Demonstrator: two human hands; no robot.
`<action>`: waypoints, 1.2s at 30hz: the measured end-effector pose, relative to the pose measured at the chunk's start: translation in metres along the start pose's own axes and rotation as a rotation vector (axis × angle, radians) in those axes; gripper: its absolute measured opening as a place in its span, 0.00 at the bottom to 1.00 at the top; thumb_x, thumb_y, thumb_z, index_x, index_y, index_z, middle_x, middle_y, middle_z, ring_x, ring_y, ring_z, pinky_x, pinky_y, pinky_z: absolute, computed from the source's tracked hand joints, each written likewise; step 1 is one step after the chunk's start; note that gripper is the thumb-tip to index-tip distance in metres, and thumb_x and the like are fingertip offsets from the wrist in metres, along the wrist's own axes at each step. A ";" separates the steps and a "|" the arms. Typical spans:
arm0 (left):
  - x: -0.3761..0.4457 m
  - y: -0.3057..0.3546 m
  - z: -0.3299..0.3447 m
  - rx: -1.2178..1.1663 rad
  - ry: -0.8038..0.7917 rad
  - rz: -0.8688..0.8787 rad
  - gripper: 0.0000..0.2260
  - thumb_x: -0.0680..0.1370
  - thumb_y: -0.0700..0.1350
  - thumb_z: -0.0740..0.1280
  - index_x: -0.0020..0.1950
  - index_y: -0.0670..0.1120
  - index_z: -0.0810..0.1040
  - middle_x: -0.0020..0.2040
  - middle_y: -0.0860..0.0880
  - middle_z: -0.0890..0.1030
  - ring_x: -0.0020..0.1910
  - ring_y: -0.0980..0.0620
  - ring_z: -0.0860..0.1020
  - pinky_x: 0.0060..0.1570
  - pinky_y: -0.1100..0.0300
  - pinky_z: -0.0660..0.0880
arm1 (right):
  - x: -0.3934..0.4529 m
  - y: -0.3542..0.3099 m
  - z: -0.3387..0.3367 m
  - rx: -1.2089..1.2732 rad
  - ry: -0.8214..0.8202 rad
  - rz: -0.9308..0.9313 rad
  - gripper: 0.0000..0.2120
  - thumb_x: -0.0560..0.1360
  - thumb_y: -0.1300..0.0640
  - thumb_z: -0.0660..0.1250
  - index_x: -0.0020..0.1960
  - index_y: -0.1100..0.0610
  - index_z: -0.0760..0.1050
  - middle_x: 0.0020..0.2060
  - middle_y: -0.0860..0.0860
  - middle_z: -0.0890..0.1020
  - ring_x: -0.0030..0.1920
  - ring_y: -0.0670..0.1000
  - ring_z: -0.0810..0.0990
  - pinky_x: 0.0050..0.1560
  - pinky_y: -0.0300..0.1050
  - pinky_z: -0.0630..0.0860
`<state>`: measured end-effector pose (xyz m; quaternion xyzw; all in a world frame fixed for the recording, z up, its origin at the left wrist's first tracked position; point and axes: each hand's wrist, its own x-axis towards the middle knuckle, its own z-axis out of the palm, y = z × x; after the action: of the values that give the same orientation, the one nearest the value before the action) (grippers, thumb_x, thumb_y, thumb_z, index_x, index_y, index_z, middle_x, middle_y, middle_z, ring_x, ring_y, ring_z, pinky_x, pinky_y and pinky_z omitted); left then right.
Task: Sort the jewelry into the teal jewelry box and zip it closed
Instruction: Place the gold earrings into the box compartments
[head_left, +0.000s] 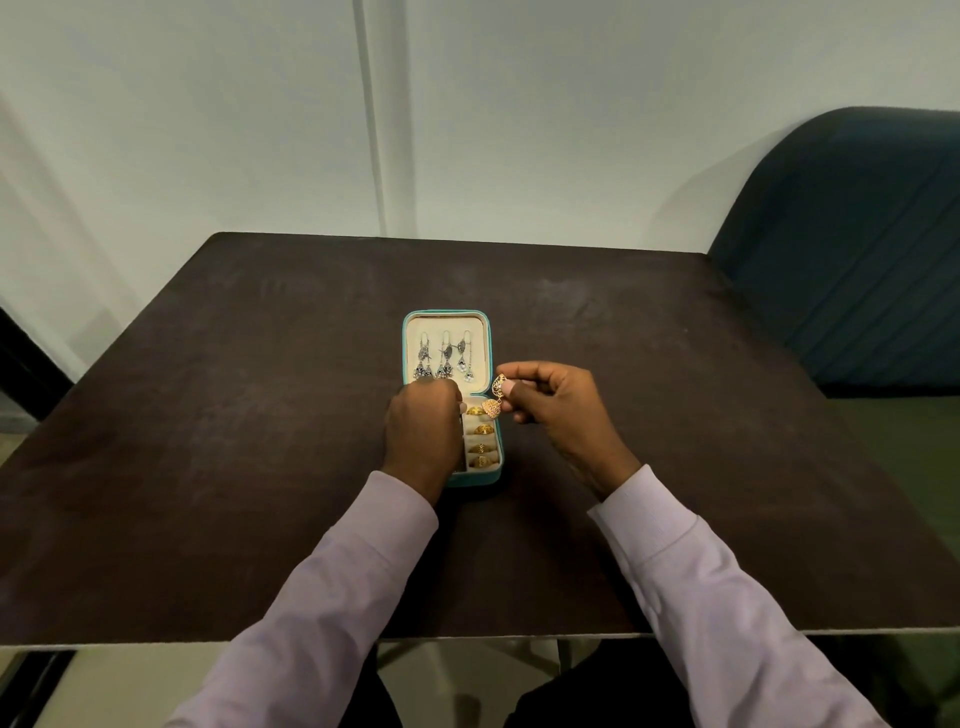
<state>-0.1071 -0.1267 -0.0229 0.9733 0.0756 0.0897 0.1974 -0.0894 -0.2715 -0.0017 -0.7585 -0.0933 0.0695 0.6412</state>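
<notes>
The teal jewelry box (407, 343) lies open in the middle of the dark table. Its cream lid half holds several silver drop earrings (443, 358) hanging from slots. The near half holds several gold rings (481, 437) in a padded row. My right hand (558, 408) pinches a gold filigree earring (493, 400) just above the box's right edge. My left hand (423, 434) is curled over the left side of the near half, fingertips down in the box; what it holds, if anything, is hidden.
The dark brown table (260, 415) spreads wide on both sides of the box. A dark teal chair (852, 249) stands at the table's right rear corner. A pale wall rises behind the far edge.
</notes>
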 end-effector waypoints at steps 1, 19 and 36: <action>0.000 0.000 0.000 -0.006 0.001 -0.002 0.13 0.77 0.46 0.65 0.58 0.42 0.78 0.57 0.42 0.79 0.53 0.45 0.79 0.50 0.53 0.77 | 0.000 0.000 0.000 0.000 0.000 -0.001 0.10 0.76 0.65 0.64 0.56 0.62 0.77 0.41 0.50 0.83 0.38 0.45 0.79 0.38 0.36 0.77; 0.003 -0.011 -0.009 -0.196 0.094 -0.063 0.09 0.78 0.45 0.62 0.55 0.43 0.76 0.55 0.43 0.77 0.50 0.49 0.75 0.41 0.60 0.70 | 0.005 0.003 0.006 -0.073 -0.054 0.018 0.09 0.76 0.65 0.65 0.55 0.63 0.78 0.44 0.49 0.81 0.32 0.36 0.78 0.30 0.28 0.71; 0.003 -0.041 -0.010 -0.271 -0.025 0.029 0.06 0.76 0.43 0.67 0.50 0.47 0.83 0.49 0.46 0.82 0.44 0.54 0.77 0.38 0.66 0.70 | 0.022 0.011 0.037 -0.389 -0.101 -0.046 0.08 0.74 0.63 0.68 0.52 0.62 0.81 0.49 0.54 0.83 0.47 0.47 0.81 0.49 0.41 0.79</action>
<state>-0.1104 -0.0853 -0.0294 0.9398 0.0465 0.0897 0.3265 -0.0762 -0.2328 -0.0185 -0.8612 -0.1543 0.0736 0.4786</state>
